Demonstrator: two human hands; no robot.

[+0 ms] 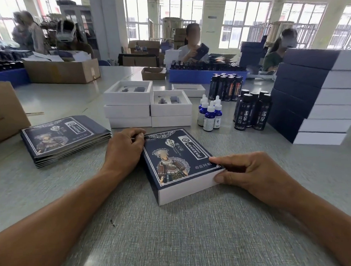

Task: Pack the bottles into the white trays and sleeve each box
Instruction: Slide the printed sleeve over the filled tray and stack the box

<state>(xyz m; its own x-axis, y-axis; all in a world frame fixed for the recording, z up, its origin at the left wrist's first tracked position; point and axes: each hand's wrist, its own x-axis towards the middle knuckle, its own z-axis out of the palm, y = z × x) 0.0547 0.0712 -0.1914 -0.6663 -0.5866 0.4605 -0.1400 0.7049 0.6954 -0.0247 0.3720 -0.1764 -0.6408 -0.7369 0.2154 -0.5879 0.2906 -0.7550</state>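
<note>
Over at nine o'clock on the worktop (175, 233) sits a stack of flat printed sleeves (65, 137), waiting. Moving in, the left hand (124, 150) curls its fingers against the far left corner of the sleeved box (178, 161), steadying it at dead centre. At three o'clock of that box, the right hand (250, 172) pinches the near right corner, thumb on the white end, fingers on the printed top. White tray still shows at the near end, so I'd say the sleeve is not quite home (nearly, though). Beyond, at twelve o'clock, empty white trays (149, 105) stand stacked, slots bare. Right of them, blue dropper bottles (210, 113) and dark bottles (252, 111) remain unpacked. Far out at two o'clock, finished boxes (318, 98) are piled high: plenty done, several sets left.
</note>
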